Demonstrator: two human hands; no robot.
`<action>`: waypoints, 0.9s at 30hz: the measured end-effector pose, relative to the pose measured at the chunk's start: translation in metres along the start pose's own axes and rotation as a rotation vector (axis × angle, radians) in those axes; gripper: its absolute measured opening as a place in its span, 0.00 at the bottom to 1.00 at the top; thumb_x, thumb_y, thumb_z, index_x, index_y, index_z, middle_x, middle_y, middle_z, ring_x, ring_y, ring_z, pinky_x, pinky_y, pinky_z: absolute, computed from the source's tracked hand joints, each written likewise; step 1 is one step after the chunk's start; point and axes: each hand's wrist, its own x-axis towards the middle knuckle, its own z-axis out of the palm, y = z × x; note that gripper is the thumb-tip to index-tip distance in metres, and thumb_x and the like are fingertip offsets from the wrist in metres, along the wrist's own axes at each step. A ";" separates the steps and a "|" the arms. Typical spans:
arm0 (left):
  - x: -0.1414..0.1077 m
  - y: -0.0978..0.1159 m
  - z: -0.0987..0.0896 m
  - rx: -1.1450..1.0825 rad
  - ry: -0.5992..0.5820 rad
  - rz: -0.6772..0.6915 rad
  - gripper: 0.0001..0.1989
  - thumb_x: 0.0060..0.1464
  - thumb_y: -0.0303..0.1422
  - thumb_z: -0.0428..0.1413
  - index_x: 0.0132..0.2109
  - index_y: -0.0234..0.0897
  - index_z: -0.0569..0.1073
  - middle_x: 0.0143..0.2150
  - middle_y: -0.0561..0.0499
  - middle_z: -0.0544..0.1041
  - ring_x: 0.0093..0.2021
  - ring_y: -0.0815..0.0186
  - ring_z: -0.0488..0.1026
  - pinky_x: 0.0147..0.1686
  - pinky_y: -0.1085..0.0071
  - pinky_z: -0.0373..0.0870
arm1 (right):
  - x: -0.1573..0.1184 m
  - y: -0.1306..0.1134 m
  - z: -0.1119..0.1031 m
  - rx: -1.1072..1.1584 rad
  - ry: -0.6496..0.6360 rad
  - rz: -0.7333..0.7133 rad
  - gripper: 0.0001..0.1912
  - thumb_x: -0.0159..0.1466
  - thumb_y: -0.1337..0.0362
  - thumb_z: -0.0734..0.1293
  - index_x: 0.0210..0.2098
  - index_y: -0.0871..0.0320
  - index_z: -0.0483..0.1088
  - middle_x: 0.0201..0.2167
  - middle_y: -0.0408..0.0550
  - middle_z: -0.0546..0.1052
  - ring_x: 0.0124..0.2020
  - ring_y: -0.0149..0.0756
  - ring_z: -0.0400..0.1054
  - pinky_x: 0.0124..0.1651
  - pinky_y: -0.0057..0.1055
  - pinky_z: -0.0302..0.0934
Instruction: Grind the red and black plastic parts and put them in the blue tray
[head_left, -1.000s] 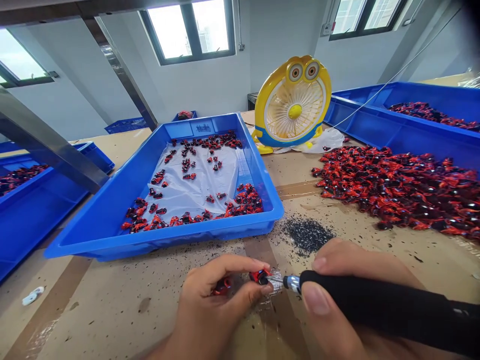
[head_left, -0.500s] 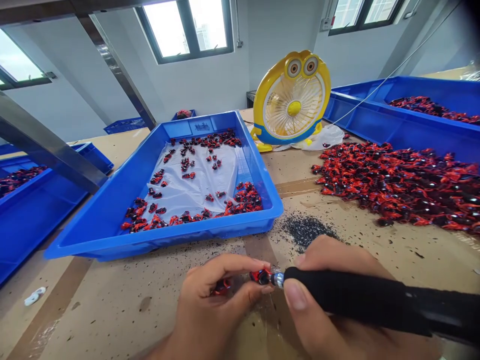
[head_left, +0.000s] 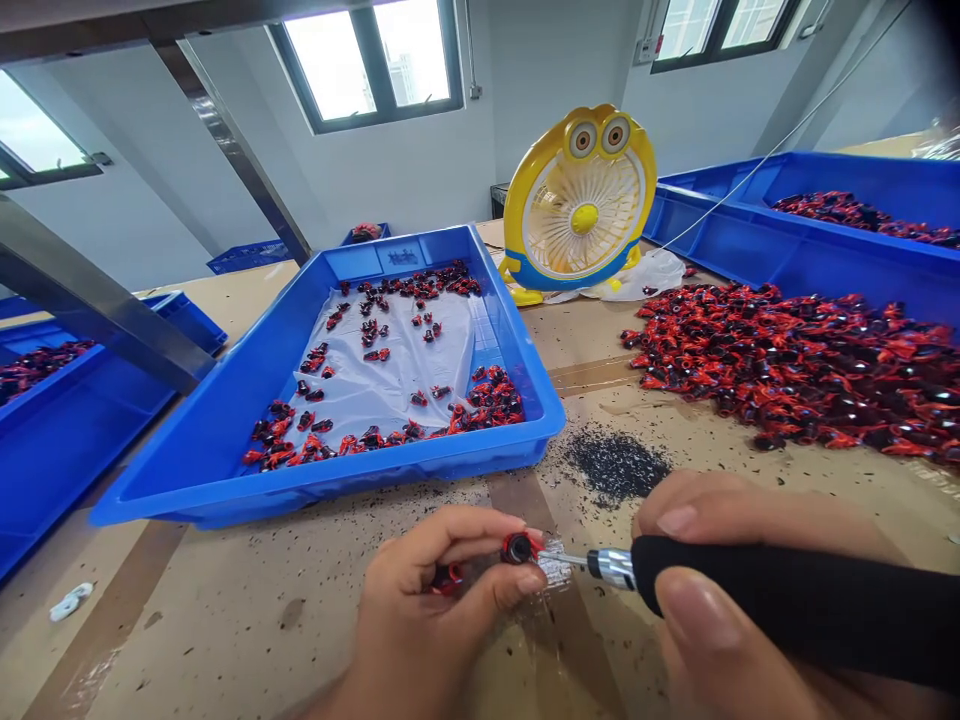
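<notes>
Red-and-black part (head_left: 517,547), black tool handle (head_left: 795,605), seemingly silver tip (head_left: 568,559)

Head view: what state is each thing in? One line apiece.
Small part: held, dark round end showing
Black tool: held, tip near small part, contact unclear
Left hand: pinching small part
Right hand: gripping black tool
Blue tray: open-topped, partly filled
Fan: standing, spinning unclear
Pile of parts: loosely heaped

Wall (head_left: 559,65) across from me: pale grey | middle window (head_left: 373,65): dark-framed, two bright panes, a faint building outside | left window (head_left: 34,130), right window (head_left: 724,35): daylight in both | switch box (head_left: 646,50): just beside the right window | metal post (head_left: 241,150): shiny, slanting | table (head_left: 225,610): brown top, tape strip (head_left: 109,612) across
</notes>
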 end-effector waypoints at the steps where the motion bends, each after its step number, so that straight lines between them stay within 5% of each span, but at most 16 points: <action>1: 0.000 0.000 0.000 -0.009 0.002 -0.004 0.10 0.47 0.25 0.74 0.36 0.45 0.88 0.34 0.57 0.92 0.34 0.64 0.90 0.36 0.81 0.85 | -0.001 0.002 0.001 0.038 0.007 -0.015 0.06 0.66 0.61 0.79 0.37 0.55 0.81 0.35 0.45 0.81 0.35 0.35 0.76 0.28 0.28 0.69; 10: 0.000 -0.002 0.002 -0.043 -0.011 0.075 0.16 0.48 0.18 0.71 0.35 0.48 0.88 0.36 0.60 0.92 0.36 0.68 0.90 0.38 0.85 0.84 | -0.002 0.000 0.004 0.073 0.035 0.021 0.08 0.66 0.59 0.79 0.38 0.56 0.80 0.33 0.43 0.80 0.35 0.35 0.75 0.28 0.30 0.67; 17: 0.000 -0.001 0.000 -0.034 -0.016 0.123 0.19 0.47 0.16 0.72 0.36 0.51 0.90 0.36 0.61 0.92 0.35 0.69 0.90 0.39 0.85 0.84 | -0.004 0.006 -0.002 0.090 -0.069 -0.038 0.05 0.67 0.70 0.74 0.42 0.56 0.80 0.36 0.45 0.80 0.38 0.36 0.77 0.28 0.28 0.70; 23: 0.001 -0.003 -0.002 -0.022 -0.024 0.129 0.19 0.47 0.18 0.73 0.36 0.52 0.90 0.36 0.60 0.92 0.34 0.68 0.90 0.38 0.84 0.84 | -0.005 0.006 -0.004 0.078 -0.032 -0.042 0.03 0.68 0.64 0.76 0.40 0.55 0.80 0.34 0.46 0.79 0.35 0.38 0.77 0.25 0.31 0.68; 27: 0.003 -0.005 -0.005 0.096 -0.028 0.243 0.19 0.45 0.21 0.77 0.36 0.55 0.91 0.35 0.61 0.92 0.31 0.70 0.88 0.36 0.86 0.82 | -0.003 0.000 -0.005 0.016 -0.125 -0.038 0.03 0.69 0.67 0.75 0.42 0.56 0.78 0.35 0.44 0.79 0.28 0.31 0.74 0.22 0.28 0.66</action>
